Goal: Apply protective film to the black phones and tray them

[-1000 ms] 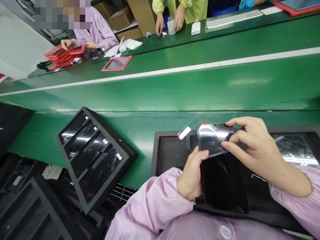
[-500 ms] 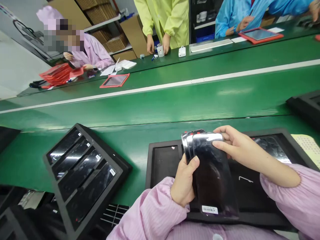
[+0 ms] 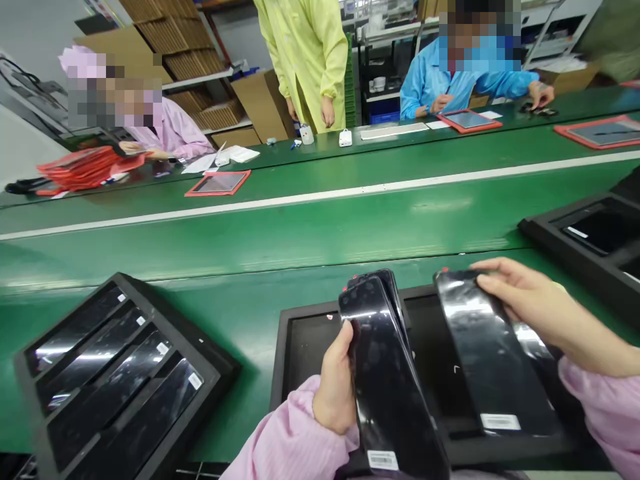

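Observation:
My left hand (image 3: 337,380) is closed round a small stack of glossy black phone screens (image 3: 385,373); the top one has a white barcode label near its lower edge. Pinched at its upper right corner, a single phone screen (image 3: 493,353) is in my right hand (image 3: 520,300), tilted, with a white label at its bottom. Both hands are over a black foam tray (image 3: 310,312) with recessed slots. Part of another shiny screen (image 3: 533,341) shows in the tray behind the one in my right hand.
At left, a tilted black tray (image 3: 220,363) holds several labelled screens. Another tray (image 3: 547,227) with screens is at right. Beyond the green bench (image 3: 300,237), a white strip runs across, with red-framed panels (image 3: 220,183) and three co-workers on the far side.
My right hand has drawn one screen off the stack and moved it right over the tray. My left hand still holds the others. The camera view has shifted.

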Available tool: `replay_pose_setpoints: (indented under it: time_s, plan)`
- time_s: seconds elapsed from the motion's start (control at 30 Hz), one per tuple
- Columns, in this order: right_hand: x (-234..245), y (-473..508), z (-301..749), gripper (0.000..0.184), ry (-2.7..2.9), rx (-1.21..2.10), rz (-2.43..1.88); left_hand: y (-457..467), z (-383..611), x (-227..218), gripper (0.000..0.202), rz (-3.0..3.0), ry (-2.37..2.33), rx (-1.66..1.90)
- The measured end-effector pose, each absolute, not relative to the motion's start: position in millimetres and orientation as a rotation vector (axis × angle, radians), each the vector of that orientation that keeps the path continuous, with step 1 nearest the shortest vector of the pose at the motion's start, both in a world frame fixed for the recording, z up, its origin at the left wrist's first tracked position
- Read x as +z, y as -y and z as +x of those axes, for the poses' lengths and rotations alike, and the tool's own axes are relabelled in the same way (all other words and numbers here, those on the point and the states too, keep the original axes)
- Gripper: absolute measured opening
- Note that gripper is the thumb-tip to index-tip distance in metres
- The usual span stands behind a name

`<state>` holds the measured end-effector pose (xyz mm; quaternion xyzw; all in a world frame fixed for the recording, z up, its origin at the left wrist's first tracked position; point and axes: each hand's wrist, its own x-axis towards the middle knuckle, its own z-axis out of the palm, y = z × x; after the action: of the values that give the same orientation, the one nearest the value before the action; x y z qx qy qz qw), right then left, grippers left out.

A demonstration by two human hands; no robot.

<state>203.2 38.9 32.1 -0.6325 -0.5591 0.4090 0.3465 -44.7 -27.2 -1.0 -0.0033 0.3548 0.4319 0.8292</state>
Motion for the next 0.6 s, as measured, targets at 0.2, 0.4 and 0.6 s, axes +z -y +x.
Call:
replay_pose_setpoints:
  time_s: [0.2, 0.4, 0.6]
  plan:
    - [-0.9, -43.4, 195.1, 0.045, 2.035, 0.497, -1.467, 33.5, -33.3, 3.9, 0.03, 0.15, -0.778, 0.953]
    - [28.5, -46.7, 156.9, 0.028, 2.158, 0.382, -1.016, 40.9, -27.7, 2.8, 0.042, 0.372, -0.767, 0.853]
    - [26.3, -38.4, 126.7, 0.022, 2.23, 0.389, -0.852, 41.0, -36.7, -3.8, 0.042, 0.652, -0.838, 0.815]
